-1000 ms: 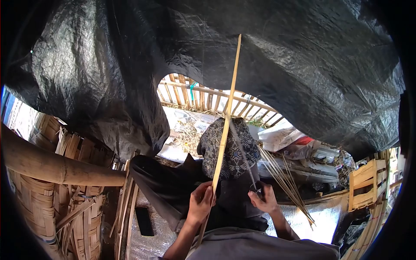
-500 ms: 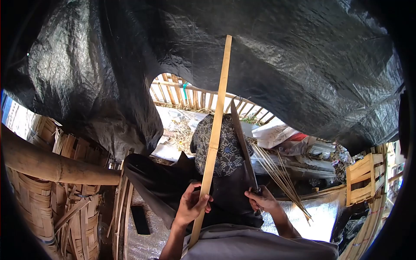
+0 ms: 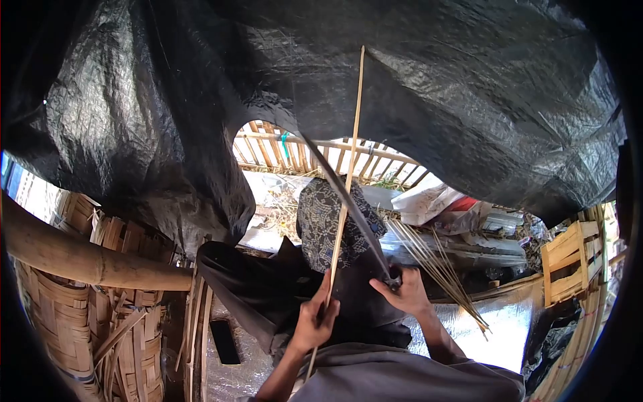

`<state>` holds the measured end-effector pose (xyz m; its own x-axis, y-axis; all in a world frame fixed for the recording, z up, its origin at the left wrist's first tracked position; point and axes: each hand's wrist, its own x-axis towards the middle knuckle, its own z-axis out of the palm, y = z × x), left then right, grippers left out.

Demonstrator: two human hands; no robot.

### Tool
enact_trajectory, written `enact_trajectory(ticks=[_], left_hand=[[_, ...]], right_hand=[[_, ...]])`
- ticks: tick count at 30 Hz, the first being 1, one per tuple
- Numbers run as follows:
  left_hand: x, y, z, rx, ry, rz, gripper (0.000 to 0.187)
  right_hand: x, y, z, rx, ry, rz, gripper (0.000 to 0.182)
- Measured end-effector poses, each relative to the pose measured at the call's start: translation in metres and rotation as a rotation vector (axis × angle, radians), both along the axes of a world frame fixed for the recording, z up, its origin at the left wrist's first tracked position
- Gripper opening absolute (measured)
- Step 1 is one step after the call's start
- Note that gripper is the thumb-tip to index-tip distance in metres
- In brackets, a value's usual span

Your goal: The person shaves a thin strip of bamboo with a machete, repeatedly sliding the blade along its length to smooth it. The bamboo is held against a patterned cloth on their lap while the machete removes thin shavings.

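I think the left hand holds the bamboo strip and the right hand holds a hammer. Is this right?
Not quite. The head view shows the right hand holding a long knife, not a hammer. The left hand does hold the bamboo strip.

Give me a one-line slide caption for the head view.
Left hand grips an upright bamboo strip; right hand holds a long knife across it, under a black tarp.
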<state>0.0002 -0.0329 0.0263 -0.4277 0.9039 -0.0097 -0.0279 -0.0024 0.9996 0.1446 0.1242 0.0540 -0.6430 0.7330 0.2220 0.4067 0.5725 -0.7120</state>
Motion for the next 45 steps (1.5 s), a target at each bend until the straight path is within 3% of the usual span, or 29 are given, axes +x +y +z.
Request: enact_trajectory(ticks=[2, 3, 6, 7, 10, 14, 16, 18, 19, 20, 24, 26, 28, 30, 35, 38, 44, 45], left_hand=[[-0.010, 0.013, 0.001, 0.007, 0.103, 0.039, 0.059], [-0.014, 0.020, 0.000, 0.029, 0.135, 0.060, 0.057], [-0.024, 0.041, -0.012, 0.074, 0.206, 0.102, 0.052], [-0.025, 0.044, -0.014, 0.094, 0.231, 0.123, 0.049], [-0.029, 0.052, -0.013, 0.060, 0.318, 0.159, 0.037], [-0.032, 0.057, -0.022, -0.023, 0.319, 0.187, 0.038], [-0.032, 0.060, -0.017, -0.020, 0.109, 0.296, 0.033], [-0.040, 0.063, -0.015, -0.017, 0.070, 0.287, 0.031], [-0.044, 0.063, -0.015, -0.012, 0.031, 0.277, 0.029], [-0.049, 0.064, -0.014, -0.010, 0.033, 0.277, 0.029], [-0.063, 0.065, -0.012, -0.066, 0.102, 0.225, 0.030], [-0.066, 0.071, -0.014, -0.077, 0.113, 0.223, 0.029], [-0.065, 0.076, -0.016, -0.002, -0.021, 0.243, 0.028], [-0.069, 0.080, -0.015, -0.017, -0.076, 0.223, 0.027], [-0.078, 0.089, -0.017, 0.001, -0.265, 0.192, 0.023], [-0.078, 0.085, -0.012, -0.053, -0.313, 0.181, 0.021], [-0.074, 0.062, -0.012, -0.156, -0.451, 0.151, 0.021], [-0.073, 0.059, -0.011, -0.140, -0.383, 0.119, 0.022]], right_hand=[[-0.005, 0.005, -0.013, 0.230, -0.047, 0.035, 0.039], [-0.010, 0.003, -0.003, 0.132, -0.125, 0.051, 0.040], [-0.018, 0.013, -0.014, 0.214, -0.295, 0.033, 0.039], [-0.021, 0.019, -0.012, 0.077, -0.396, 0.052, 0.039], [-0.030, 0.036, -0.012, 0.230, -0.447, 0.074, 0.039], [-0.054, 0.052, 0.011, 0.419, -0.651, 0.076, 0.044], [-0.073, 0.066, 0.035, 0.325, -0.728, 0.111, 0.045], [-0.087, 0.078, 0.046, 0.274, -0.777, 0.203, 0.045], [-0.088, 0.084, 0.036, 0.536, -0.666, 0.233, 0.045], [-0.092, 0.088, 0.038, 0.539, -0.663, 0.231, 0.045], [-0.116, 0.108, 0.067, 0.465, -0.779, 0.354, 0.040], [-0.121, 0.126, 0.071, 0.431, -0.822, 0.502, 0.046], [-0.124, 0.134, 0.079, 0.540, -0.679, 0.549, 0.055], [-0.132, 0.139, 0.094, 0.385, -0.859, 0.570, 0.058], [-0.129, 0.142, 0.043, 0.383, -0.703, 0.407, 0.058], [-0.129, 0.138, 0.029, 0.058, -0.651, 0.476, 0.043], [-0.126, 0.112, 0.012, 0.142, -0.555, 0.341, 0.042], [-0.130, 0.110, 0.019, 0.045, -0.625, 0.315, 0.042]])
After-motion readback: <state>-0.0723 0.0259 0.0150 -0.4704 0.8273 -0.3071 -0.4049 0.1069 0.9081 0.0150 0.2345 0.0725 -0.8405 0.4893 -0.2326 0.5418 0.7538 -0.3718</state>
